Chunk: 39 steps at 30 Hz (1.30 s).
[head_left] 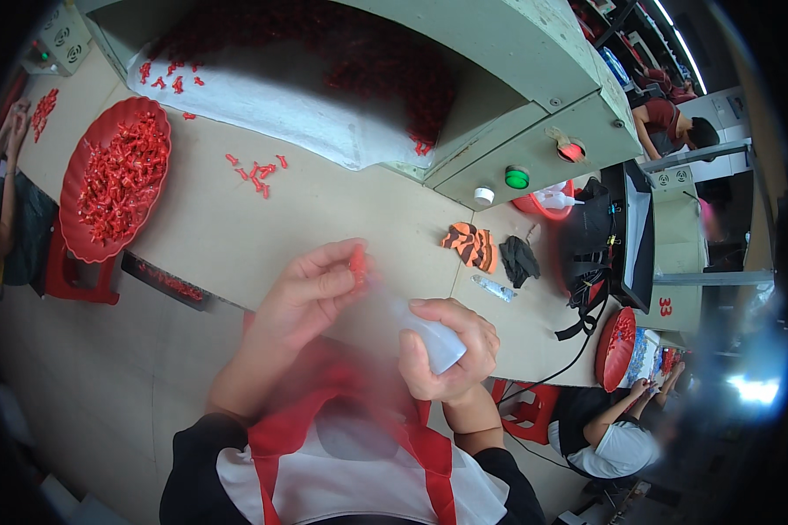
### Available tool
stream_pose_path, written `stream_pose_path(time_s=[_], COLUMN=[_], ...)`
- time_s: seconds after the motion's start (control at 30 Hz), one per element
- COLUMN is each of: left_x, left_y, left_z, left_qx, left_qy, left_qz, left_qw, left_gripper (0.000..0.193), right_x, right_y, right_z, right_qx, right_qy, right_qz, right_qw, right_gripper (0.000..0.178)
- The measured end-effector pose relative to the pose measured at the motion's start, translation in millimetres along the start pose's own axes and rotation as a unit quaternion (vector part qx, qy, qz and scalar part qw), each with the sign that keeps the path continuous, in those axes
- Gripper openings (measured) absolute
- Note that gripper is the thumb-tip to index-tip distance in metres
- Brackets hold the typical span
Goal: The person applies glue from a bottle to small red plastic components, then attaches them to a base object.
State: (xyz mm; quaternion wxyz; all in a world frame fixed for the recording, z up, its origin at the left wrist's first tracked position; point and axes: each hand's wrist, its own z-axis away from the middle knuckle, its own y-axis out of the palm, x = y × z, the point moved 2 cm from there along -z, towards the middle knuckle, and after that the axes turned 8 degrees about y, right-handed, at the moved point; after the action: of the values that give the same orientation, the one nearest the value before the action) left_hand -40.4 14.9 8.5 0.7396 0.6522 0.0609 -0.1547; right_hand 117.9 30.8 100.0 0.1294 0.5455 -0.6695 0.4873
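Between the thumb and fingers of my left hand (306,289) is a small red piece (357,264), probably plastic; its exact kind cannot be made out. My right hand (468,341) is wrapped round a whitish squeeze bottle (441,346), tilted with its upper end toward the left hand. A blurred haze covers the bottle's tip, so I cannot tell whether it touches the piece. Both hands are above the near edge of the table (350,201). Several loose red pieces (258,173) lie on the table beyond my left hand.
A red scalloped basin (72,229) heaped with red pieces stands at left. Behind is a pale green machine (534,140) with white cloth (271,122) and more pieces. An orange-brown cloth (473,245), dark cloth (520,261) and black bag (587,236) lie right. Other people work nearby.
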Motion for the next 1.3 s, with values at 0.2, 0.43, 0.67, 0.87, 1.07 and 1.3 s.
stream_pose_path(time_s=[0.2,0.43,0.67,0.87,1.07,1.3], left_x=[-3.4,-15.2,-22.8,-30.9,-40.1,-18.7], left_y=[1.2,-15.5,-26.3,-30.8,-22.3,-11.4], left_z=[-0.8,2.2,20.7,24.4,17.0,2.1], left_qx=[-0.012,-0.013,-0.038,-0.044,-0.079,-0.087], left_qy=[0.023,0.029,0.049,0.075,0.128,0.144], left_qz=[0.007,0.084,0.074,0.063,0.006,-0.119], left_qw=[1.0,0.996,0.995,0.994,0.989,0.979], left_gripper=[0.032,0.034,0.033,0.033,0.033,0.031], right_x=[-1.4,-74.8,-166.1,-229.5,-126.7,-53.3], right_y=[-2.5,48.1,105.8,124.2,92.0,45.8], right_z=[1.3,-40.8,-151.8,-188.5,-150.4,-41.4], right_qx=[-0.025,0.046,0.005,0.015,0.044,0.057], right_qy=[0.048,0.427,0.227,0.238,0.2,0.326], right_qz=[0.009,-0.37,0.212,0.37,0.282,-0.156], right_qw=[0.999,0.824,0.951,0.898,0.937,0.931], right_gripper=[0.03,0.025,0.041,0.03,0.02,0.003])
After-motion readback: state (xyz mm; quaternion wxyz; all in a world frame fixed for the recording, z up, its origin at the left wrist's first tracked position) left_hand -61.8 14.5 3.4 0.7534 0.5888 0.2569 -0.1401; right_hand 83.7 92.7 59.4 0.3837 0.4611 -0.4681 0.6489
